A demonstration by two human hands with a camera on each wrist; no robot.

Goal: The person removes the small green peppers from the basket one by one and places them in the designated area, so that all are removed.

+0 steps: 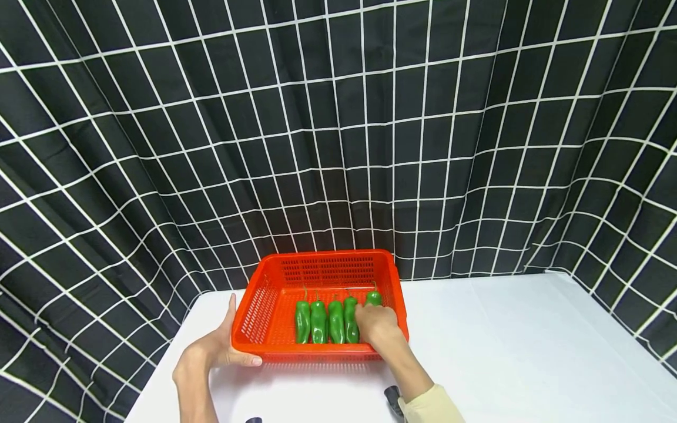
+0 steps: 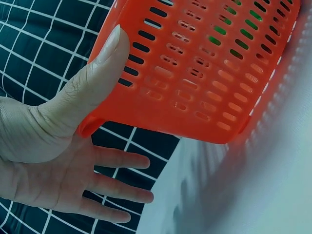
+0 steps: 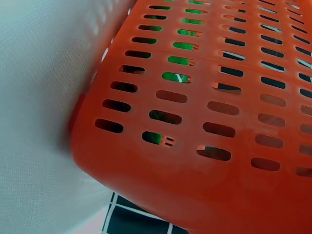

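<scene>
An orange-red slotted plastic basket (image 1: 275, 346) holds several long green peppers (image 1: 318, 323), lying side by side with stems pointing to the far side. My right hand (image 1: 376, 323) is inside the basket at its right end and grips the rightmost green pepper (image 1: 373, 298), whose top shows beyond the knuckles. My fingertips there are hidden, and the basket wall (image 3: 195, 117) blocks that hand in the right wrist view. At the near left corner, my left hand (image 1: 211, 346) rests against the basket's outside, thumb along the rim and fingers straight, as the left wrist view shows.
The basket stands on a white-covered table (image 1: 502, 335), which extends to its right. A black curtain with a white grid (image 1: 338, 147) hangs behind the table and along both sides. A dark object (image 1: 392, 399) shows beside the right sleeve.
</scene>
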